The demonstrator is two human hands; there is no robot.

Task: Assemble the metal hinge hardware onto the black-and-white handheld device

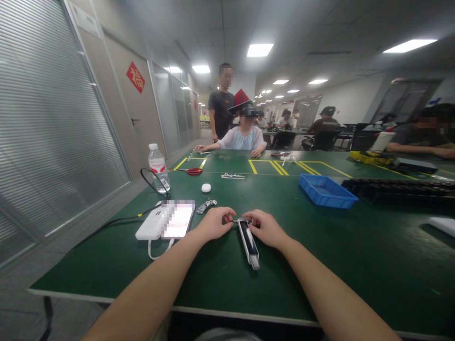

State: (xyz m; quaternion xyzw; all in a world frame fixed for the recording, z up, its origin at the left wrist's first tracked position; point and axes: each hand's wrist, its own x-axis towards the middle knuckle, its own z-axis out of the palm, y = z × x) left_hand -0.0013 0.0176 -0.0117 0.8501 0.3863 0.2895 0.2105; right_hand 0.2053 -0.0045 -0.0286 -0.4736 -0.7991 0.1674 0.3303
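On the green table lies a long, narrow white device with a dark top face [248, 239], its pale end piece pointing toward me. My left hand [217, 222] is closed in a pinch at the device's far end. A thin shiny bit shows at those fingertips, too small to name. From the other side, my right hand [266, 228] grips the far end of the device between thumb and fingers. A curved grey metal part [206, 206] lies beyond my left hand, near a small white rounded case [206, 188].
Left of my hands are a white power bank [149, 224] with a cable, a lit phone [179, 220] and a water bottle [157, 166]. Red-handled scissors [194, 171] lie farther back. A blue tray [327, 191] stands right. A person sits opposite; another stands behind.
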